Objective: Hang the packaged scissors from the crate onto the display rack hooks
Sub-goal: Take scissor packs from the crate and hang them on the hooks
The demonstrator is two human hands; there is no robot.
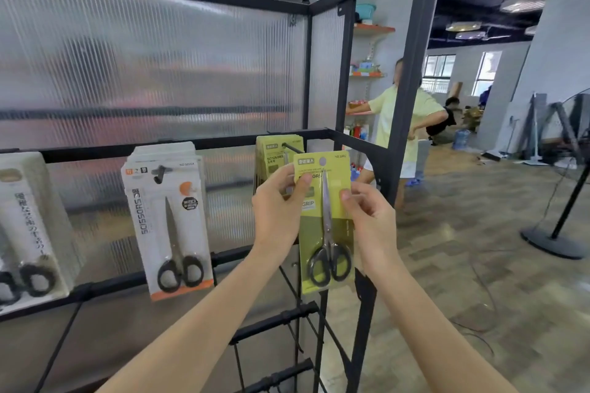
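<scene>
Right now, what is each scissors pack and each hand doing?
Green scissors pack: held upright in front of the hook, not hung yet.
Left hand: pinches its left edge.
Right hand: pinches its right edge.
Green packs behind: hanging on the hook.
White scissors packs: hanging.

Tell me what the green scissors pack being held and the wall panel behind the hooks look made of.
Green scissors pack: printed card backing, matte, seemingly under a clear plastic blister; scissors blades look like bright metal, handles black plastic.
Wall panel: ribbed translucent sheet, probably polycarbonate or similar plastic; fine vertical flutes blur what lies behind.
</scene>
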